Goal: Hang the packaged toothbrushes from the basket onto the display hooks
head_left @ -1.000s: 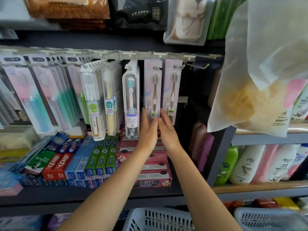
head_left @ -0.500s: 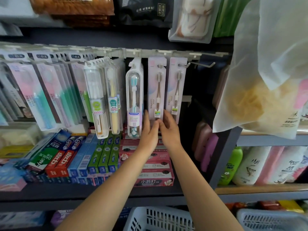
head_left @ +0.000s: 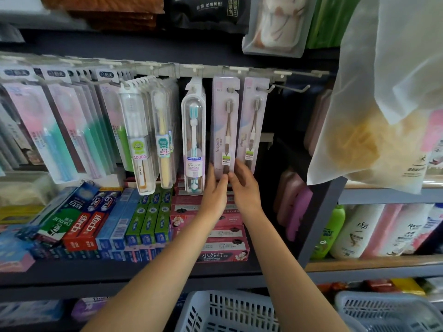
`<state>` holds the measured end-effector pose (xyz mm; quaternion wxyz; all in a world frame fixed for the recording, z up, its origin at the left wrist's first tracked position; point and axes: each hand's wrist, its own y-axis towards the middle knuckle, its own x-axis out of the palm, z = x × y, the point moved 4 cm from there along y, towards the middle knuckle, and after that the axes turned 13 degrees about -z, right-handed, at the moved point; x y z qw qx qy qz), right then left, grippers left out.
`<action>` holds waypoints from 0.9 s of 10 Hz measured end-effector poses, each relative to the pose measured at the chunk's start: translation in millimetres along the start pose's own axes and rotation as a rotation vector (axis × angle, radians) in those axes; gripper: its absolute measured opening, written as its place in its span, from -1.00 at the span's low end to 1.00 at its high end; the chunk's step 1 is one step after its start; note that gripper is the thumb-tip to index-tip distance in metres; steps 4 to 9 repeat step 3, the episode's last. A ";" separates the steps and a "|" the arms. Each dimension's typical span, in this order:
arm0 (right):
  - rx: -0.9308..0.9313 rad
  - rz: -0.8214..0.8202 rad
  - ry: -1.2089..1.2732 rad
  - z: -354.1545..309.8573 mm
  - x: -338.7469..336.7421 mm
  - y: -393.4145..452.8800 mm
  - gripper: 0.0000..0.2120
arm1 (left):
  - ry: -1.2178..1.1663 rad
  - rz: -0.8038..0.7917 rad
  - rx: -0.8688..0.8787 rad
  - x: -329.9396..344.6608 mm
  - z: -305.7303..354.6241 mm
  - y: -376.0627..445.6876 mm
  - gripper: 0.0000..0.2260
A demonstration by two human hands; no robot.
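Two pink carded toothbrush packs hang side by side from display hooks, the left pack (head_left: pixel 224 121) and the right pack (head_left: pixel 251 121). My left hand (head_left: pixel 214 190) touches the bottom edge of the left pack with straight fingers. My right hand (head_left: pixel 244 185) reaches up between the two packs, its fingertips at their lower ends. An empty hook (head_left: pixel 293 88) sticks out to the right of the packs. A clear blister toothbrush (head_left: pixel 193 137) hangs just left of my hands. A white basket (head_left: pixel 227 312) sits below my arms; what it holds is hidden.
Rows of hung toothbrush packs (head_left: pixel 72 130) fill the rail to the left. Toothpaste boxes (head_left: pixel 134 224) lie on the shelf beneath. A translucent bag (head_left: pixel 388 97) hangs at the right, with shampoo bottles (head_left: pixel 359 231) behind. A second basket (head_left: pixel 388 312) is at bottom right.
Both hands have stayed at the bottom of the pink packs, slipping slightly lower. The camera has shifted a little, so the shelf appears moved to the right.
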<state>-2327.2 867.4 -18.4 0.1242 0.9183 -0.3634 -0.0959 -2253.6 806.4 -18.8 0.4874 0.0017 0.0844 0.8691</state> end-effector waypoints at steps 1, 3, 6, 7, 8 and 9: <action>0.028 0.015 -0.004 3.6 0.7 -8.2 -0.61 | -0.012 -0.006 -0.036 -0.4 -4.4 -0.7 -0.45; 0.078 0.105 -0.098 3.9 -3.0 -38.4 -0.78 | 0.053 -0.081 -0.182 -3.8 -25.8 -31.5 -0.48; 0.078 0.105 -0.098 3.9 -3.0 -38.4 -0.78 | 0.053 -0.081 -0.182 -3.8 -25.8 -31.5 -0.48; 0.078 0.105 -0.098 3.9 -3.0 -38.4 -0.78 | 0.053 -0.081 -0.182 -3.8 -25.8 -31.5 -0.48; 0.078 0.105 -0.098 3.9 -3.0 -38.4 -0.78 | 0.053 -0.081 -0.182 -3.8 -25.8 -31.5 -0.48; 0.078 0.105 -0.098 3.9 -3.0 -38.4 -0.78 | 0.053 -0.081 -0.182 -3.8 -25.8 -31.5 -0.48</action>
